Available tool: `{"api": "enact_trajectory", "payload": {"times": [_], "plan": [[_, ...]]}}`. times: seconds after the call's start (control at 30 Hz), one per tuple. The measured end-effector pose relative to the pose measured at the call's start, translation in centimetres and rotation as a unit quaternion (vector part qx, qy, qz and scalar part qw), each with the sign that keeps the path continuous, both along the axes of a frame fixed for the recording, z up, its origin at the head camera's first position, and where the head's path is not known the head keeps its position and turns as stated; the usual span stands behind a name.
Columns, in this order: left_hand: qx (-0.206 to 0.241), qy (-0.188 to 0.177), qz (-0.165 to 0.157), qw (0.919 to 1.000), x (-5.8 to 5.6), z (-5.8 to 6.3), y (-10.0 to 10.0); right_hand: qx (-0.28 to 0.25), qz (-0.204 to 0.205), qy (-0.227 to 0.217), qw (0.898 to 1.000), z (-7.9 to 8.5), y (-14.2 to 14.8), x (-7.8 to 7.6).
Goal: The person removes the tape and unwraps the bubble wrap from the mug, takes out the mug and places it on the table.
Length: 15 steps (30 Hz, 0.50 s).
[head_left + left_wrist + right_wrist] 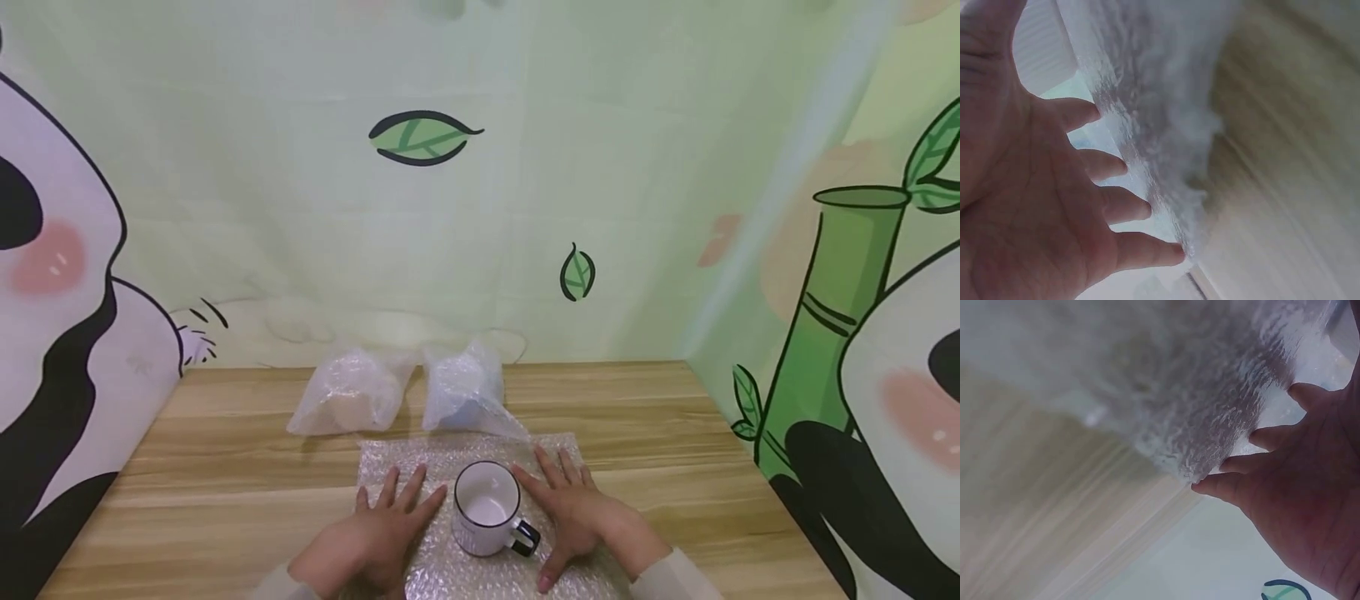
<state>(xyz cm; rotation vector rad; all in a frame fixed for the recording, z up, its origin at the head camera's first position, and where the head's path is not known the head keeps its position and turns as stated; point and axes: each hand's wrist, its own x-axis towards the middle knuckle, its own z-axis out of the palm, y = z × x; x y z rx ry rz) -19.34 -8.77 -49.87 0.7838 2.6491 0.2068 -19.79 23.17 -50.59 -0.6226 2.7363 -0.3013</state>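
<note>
A white mug [486, 510] with a dark rim and a black-and-white handle stands upright on a sheet of bubble wrap [450, 575]. To its left my left hand [382, 533] lies with fingers spread, the tips touching the wrap. My right hand [573, 508] rests on the wrap at the mug's right, fingers also spread. Both wrist views show the fingertips on the bubble wrap [1147, 112], and neither the left palm [1029, 187] nor the right palm [1310, 500] holds anything. Neither hand grips the mug.
Behind the sheet sit two items wrapped in bubble wrap, a left bundle [352, 396] with something tan inside and a right bundle [463, 387] with something bluish. They stand on a wooden table [645, 433], before a green printed cloth backdrop [300, 208].
</note>
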Motion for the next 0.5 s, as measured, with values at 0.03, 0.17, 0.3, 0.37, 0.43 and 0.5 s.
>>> {"api": "enact_trajectory", "payload": {"times": [0.03, 0.17, 0.3, 0.37, 0.43, 0.5], "plan": [[0.006, 0.001, -0.002, 1.0, 0.1, 0.0, -0.1, -0.005, 0.002, 0.001, 1.0, -0.1, 0.1, 0.1], [0.027, 0.005, -0.011, 0.9996, 0.6, 0.2, -0.5, -0.01, 0.006, 0.008, 1.0, 0.0, 0.6, 0.7], [0.037, 0.01, -0.02, 0.9991, 1.4, 0.4, -0.9, -0.008, 0.006, 0.002, 1.0, 0.7, 0.9, 2.0], [0.037, 0.004, -0.023, 0.9991, 1.8, 0.0, -1.1, -0.004, 0.009, -0.005, 1.0, 1.1, 1.0, 2.7], [0.038, -0.004, -0.022, 0.999, 2.0, -0.8, -1.2, -0.003, 0.017, -0.011, 1.0, 1.4, 1.1, 3.3], [0.04, -0.006, -0.024, 0.9989, 2.1, -2.0, -1.4, 0.0, 0.024, -0.013, 1.0, 1.5, 1.2, 3.7]]}}
